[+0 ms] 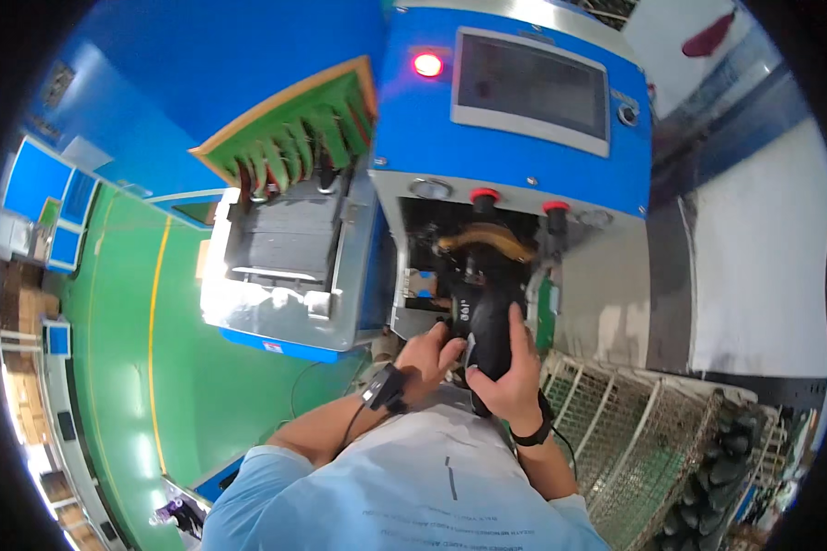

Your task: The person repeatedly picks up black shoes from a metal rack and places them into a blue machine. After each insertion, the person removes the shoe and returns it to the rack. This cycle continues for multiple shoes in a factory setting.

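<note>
A black shoe upper (493, 317) stands at the mouth of the blue machine, its far end under a brown curved pad (487, 239). Pale marks show on its left side. My right hand (513, 381) grips the upper's right and near side, thumb on top and fingers stretched along it. On the other side my left hand (427, 360) is closed at the upper's left edge, its fingertips partly hidden. Dark clamp parts inside the machine are hard to make out behind the shoe upper.
The blue machine (404, 119) carries a dark screen (531, 92), a lit red lamp (427, 64) and red-topped buttons (484, 196). To its left is a metal-topped unit (276, 298) with a green strip curtain (294, 138). A wire rack (616, 432) with black shoes (708, 487) stands at right.
</note>
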The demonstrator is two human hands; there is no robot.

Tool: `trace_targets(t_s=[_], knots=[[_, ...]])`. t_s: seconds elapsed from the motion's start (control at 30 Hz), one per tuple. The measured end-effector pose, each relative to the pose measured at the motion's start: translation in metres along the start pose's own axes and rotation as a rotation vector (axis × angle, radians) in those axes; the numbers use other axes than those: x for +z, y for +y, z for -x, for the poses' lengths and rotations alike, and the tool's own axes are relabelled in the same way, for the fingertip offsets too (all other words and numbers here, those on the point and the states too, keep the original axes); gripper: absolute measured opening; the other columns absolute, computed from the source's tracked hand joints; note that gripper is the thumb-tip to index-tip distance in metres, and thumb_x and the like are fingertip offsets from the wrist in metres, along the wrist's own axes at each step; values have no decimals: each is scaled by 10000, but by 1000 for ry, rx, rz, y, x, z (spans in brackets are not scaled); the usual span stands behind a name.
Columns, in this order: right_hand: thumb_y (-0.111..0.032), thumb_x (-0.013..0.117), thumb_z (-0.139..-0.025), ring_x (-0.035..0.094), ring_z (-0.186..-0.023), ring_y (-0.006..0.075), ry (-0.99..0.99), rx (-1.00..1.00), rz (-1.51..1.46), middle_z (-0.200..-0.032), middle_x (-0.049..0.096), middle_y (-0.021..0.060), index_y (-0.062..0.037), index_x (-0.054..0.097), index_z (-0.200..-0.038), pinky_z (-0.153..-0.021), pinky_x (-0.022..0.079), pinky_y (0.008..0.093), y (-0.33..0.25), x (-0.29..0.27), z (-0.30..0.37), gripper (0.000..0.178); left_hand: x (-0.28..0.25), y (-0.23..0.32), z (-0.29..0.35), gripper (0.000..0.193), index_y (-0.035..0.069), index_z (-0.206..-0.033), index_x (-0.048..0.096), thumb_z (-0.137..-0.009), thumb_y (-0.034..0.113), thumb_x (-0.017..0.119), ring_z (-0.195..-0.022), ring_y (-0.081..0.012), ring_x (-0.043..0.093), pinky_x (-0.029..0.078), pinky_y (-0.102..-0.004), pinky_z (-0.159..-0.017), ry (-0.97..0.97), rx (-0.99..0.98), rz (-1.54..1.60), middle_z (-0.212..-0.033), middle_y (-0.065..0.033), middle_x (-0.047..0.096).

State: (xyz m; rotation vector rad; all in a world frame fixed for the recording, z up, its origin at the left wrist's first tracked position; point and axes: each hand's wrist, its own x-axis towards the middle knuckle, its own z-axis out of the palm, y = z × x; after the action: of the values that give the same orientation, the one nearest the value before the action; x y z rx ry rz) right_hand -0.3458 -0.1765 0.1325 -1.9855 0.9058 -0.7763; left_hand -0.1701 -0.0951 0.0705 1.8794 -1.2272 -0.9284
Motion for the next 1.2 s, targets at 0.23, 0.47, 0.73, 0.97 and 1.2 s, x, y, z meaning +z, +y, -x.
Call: trace_targets(t_s=[0.23,0.47,0.73,0.97,1.2], knots=[[-29,656,-707,619,-1230,226,-42,611,-767,-1451,615,81,-27,396,-1646,-1072,482,326,71,-8,33,974,19,-20,16,410,-14,-857,647,-1076,291,484,-725,-395,719,584,-478,-654,-107,260,-263,-781,-285,695],[-45,682,-724,656,-1156,226,181,540,-615,-1373,649,89,-41,378,-1659,-989,520,315,48,5,-18,983,-38,-36,-3,484,28,-1055,707,-1107,466,507,-815,-477,696,547,-511,-708,-279,-103,-233,-873,-262,714],[-181,780,-711,733,-1020,354,-144,471,456,-1274,675,191,-228,411,-1666,-871,592,437,41,38,-90,1025,-55,-80,-13,414,35,-1091,728,-1063,417,570,-882,-446,737,570,-530,-788,-319,-129,-93,-905,-239,761],[-363,735,-821,674,-1002,578,-94,323,806,-1256,595,401,-181,312,-1675,-834,583,593,69,80,-111,970,-66,-101,-12,369,48,-1072,718,-1055,395,594,-864,-440,731,575,-513,-773,-306,-58,-118,-891,-221,747],[-327,726,-904,677,-913,525,-152,411,904,-1258,523,382,-101,159,-1710,-741,571,561,52,91,-106,1011,-90,-108,-14,366,29,-1028,710,-1038,360,554,-919,-463,713,568,-558,-815,-236,-85,-78,-933,-253,732]])
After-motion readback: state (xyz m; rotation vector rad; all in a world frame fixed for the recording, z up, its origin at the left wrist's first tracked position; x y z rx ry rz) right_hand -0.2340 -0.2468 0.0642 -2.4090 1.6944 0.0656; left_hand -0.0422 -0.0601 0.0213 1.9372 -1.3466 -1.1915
